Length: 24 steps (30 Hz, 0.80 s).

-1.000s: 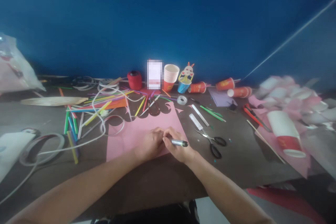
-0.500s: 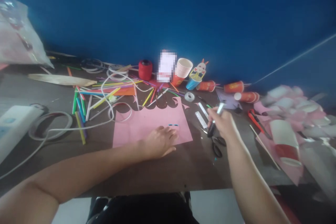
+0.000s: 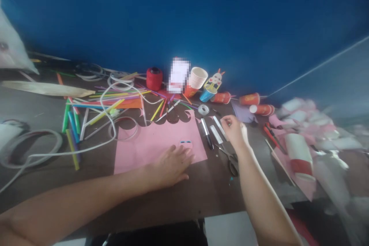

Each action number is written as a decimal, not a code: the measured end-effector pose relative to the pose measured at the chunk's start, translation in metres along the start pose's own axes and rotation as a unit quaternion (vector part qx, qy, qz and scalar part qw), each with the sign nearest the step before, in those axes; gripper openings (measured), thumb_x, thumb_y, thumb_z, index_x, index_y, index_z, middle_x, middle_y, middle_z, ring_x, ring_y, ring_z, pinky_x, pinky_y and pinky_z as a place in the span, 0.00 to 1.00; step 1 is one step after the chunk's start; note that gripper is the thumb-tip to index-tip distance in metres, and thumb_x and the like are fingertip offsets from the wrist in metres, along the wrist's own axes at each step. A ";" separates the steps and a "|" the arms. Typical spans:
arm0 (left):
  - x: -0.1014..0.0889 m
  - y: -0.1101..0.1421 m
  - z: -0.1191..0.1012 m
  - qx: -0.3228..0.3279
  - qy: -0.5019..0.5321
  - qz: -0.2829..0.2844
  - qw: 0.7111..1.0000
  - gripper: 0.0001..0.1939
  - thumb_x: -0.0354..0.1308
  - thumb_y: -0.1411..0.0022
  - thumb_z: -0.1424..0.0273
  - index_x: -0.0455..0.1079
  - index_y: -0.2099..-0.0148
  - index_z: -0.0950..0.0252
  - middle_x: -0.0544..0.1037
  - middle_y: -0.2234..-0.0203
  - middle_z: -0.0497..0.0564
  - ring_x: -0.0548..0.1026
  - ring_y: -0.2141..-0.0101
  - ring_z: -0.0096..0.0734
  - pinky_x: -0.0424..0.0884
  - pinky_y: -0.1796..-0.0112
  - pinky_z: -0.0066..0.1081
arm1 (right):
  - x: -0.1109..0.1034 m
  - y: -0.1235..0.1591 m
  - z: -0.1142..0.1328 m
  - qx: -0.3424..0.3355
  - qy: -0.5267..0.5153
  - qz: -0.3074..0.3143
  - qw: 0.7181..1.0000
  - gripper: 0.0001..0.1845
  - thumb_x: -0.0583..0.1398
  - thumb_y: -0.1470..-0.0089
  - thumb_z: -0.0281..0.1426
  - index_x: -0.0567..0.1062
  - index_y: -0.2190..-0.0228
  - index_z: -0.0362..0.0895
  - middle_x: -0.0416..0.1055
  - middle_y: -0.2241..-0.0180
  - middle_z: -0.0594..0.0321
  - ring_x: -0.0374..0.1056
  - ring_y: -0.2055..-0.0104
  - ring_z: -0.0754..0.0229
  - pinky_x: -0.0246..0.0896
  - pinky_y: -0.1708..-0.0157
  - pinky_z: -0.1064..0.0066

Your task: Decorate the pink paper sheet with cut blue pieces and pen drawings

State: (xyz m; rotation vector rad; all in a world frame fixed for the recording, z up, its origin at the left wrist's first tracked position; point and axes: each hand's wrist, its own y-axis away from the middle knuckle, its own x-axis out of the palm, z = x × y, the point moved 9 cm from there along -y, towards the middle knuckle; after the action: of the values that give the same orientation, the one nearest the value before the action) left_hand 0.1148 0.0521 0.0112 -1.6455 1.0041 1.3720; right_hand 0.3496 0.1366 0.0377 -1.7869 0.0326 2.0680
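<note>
My left hand lies flat with fingers stretched on a sheet of pink paper whose far edge is cut in scallops. Just beyond its fingertips is a small pink cut-out with blue-and-dark marks. My right hand is closed, thumb and fingers pinched near the far ends of white strips; whatever it may hold is hidden. Left of it lies a black-and-silver marker beside the paper. A white strip and dark-handled scissors are close to my right wrist.
Coloured straws and a white cable spread over the left side. Behind stand a red spool, stacked paper cups and a blue cup with a rabbit figure. A tape roll and red cutter lie nearby.
My right hand has put the marker down beside the pink paper and moved away from it, fingers now pinched. My left hand stays on the paper. The view has shifted slightly.
</note>
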 end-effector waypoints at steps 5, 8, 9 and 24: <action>0.004 -0.001 0.001 -0.001 -0.011 0.004 1.000 0.30 0.52 0.43 0.53 0.56 0.43 0.65 0.64 0.47 0.57 0.61 0.51 0.45 0.57 0.56 0.38 | 0.015 -0.039 -0.044 0.032 0.054 0.057 0.996 0.11 0.55 0.49 0.33 0.76 0.66 0.45 0.74 0.66 0.58 0.69 0.66 0.56 0.58 0.68 0.68; 0.006 -0.001 0.001 0.002 -0.001 0.003 1.000 0.31 0.53 0.44 0.53 0.56 0.44 0.64 0.65 0.48 0.56 0.63 0.54 0.44 0.58 0.58 0.37 | 0.033 -0.050 -0.040 0.006 0.047 0.070 0.996 0.12 0.57 0.51 0.32 0.76 0.65 0.44 0.73 0.65 0.57 0.68 0.64 0.58 0.59 0.65 0.69; 0.007 -0.001 0.001 0.006 0.003 0.001 1.000 0.31 0.54 0.44 0.53 0.56 0.44 0.64 0.65 0.48 0.56 0.63 0.54 0.43 0.58 0.58 0.37 | 0.038 -0.052 -0.036 -0.003 0.044 0.071 0.997 0.12 0.57 0.51 0.32 0.76 0.64 0.43 0.73 0.65 0.57 0.67 0.64 0.58 0.59 0.64 0.69; 0.003 0.001 0.003 0.024 0.014 -0.006 1.000 0.28 0.52 0.42 0.54 0.58 0.45 0.65 0.66 0.48 0.56 0.64 0.53 0.42 0.59 0.58 0.37 | 0.032 0.045 0.046 0.012 -0.421 0.163 0.892 0.11 0.54 0.47 0.38 0.64 0.66 0.43 0.69 0.72 0.63 0.65 0.76 0.64 0.61 0.74 0.71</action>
State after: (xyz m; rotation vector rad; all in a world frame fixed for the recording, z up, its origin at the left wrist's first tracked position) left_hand 0.1131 0.0541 0.0075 -1.6366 1.0347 1.3099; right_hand 0.2884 0.1170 0.0049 -0.7652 0.1139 2.8949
